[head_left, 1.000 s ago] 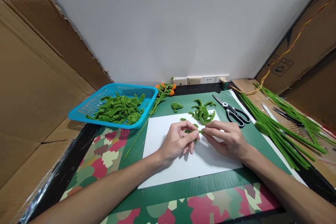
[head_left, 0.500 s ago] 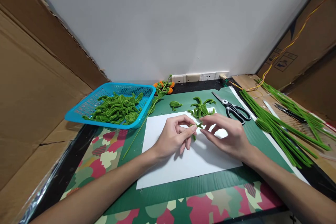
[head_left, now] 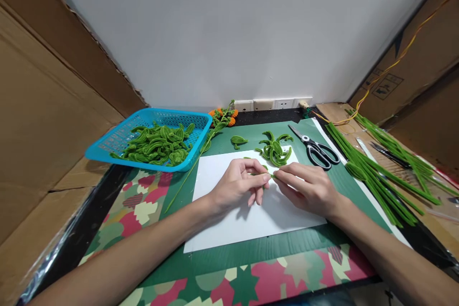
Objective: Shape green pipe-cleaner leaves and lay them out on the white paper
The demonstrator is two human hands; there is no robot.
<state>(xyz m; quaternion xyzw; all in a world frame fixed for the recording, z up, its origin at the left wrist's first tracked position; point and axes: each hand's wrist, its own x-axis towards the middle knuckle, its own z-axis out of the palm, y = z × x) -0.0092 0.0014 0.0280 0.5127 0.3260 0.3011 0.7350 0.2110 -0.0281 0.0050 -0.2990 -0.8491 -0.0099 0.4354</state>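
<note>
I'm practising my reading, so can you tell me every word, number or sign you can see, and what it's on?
No words, numbers or brands can be read.
Cardboard on the right: small framed printed signs, too small to make out.
Same cardboard: a dark mark, with no readable letters.

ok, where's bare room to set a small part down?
White sheet: its near part, bordered by the left hand, the right hand and the sheet's near edge. Green mat: the strip between that edge and the patterned border. Crowded: leaf cluster and scissors beyond the hands, blue basket left, green stems right.
</note>
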